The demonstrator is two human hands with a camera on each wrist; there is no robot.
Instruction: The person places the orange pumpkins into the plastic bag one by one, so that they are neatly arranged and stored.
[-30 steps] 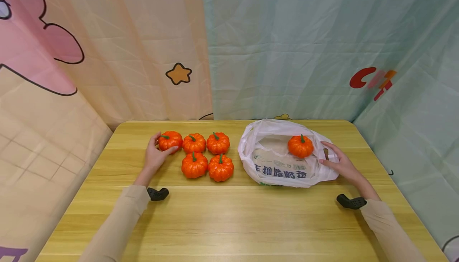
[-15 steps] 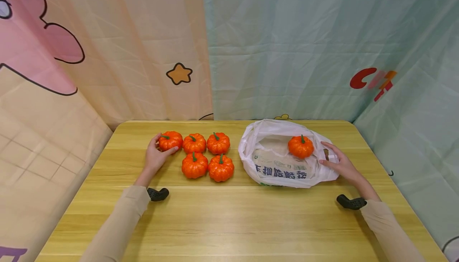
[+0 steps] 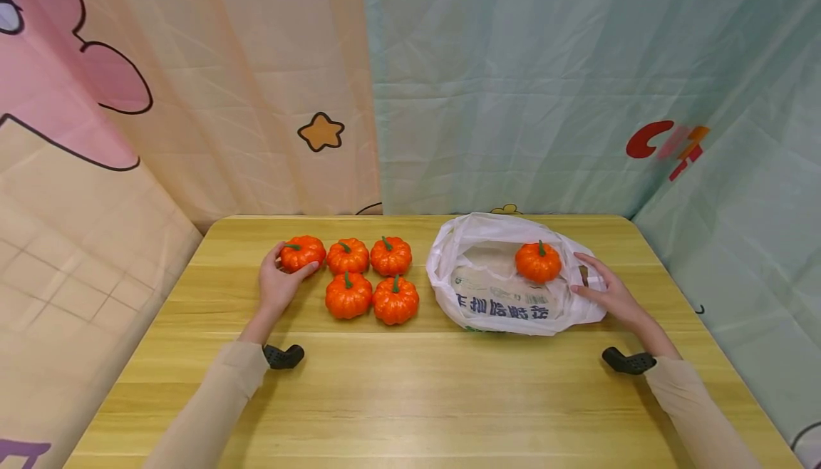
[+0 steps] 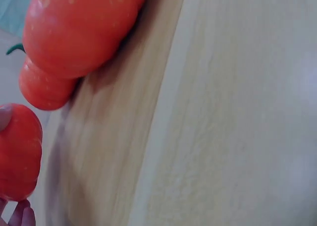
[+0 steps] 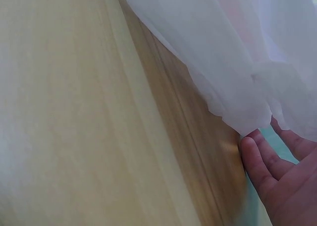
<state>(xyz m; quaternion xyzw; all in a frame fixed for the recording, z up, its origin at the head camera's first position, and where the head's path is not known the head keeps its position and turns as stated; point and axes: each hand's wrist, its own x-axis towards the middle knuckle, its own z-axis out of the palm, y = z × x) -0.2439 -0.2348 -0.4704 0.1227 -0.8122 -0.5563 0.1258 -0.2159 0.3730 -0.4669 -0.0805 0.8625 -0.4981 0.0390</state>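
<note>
The left hand (image 3: 279, 285) has thumb and fingers curved round a pumpkin (image 3: 303, 253), gripping it from its left side, so the pumpkin sits right between those fingertips. Just right of the fingers comes the next pumpkin (image 3: 348, 258), with the end pumpkin (image 3: 391, 258) beyond it; nearer the wearer, also right of the fingers, are the front pair (image 3: 348, 297). The right hand (image 3: 612, 294) touches the right edge of the bag (image 3: 481, 225), thumb and fingers spread apart there; whether they pinch the film or merely rest against it, I cannot tell. Left of those fingers, inside the bag, lies the bagged pumpkin (image 3: 537, 264). Trouble could start at the left fingertips: the rind looks smooth and round, so a light grip might let it slip, and it sits so close to its neighbour that a sideways knock could send that one rolling across the table (image 3: 410, 390). At the right fingers, the film looks thin and limp; should they ease off, the mouth might sag shut, while a hard tug could drag the bag and roll its pumpkin.
</note>
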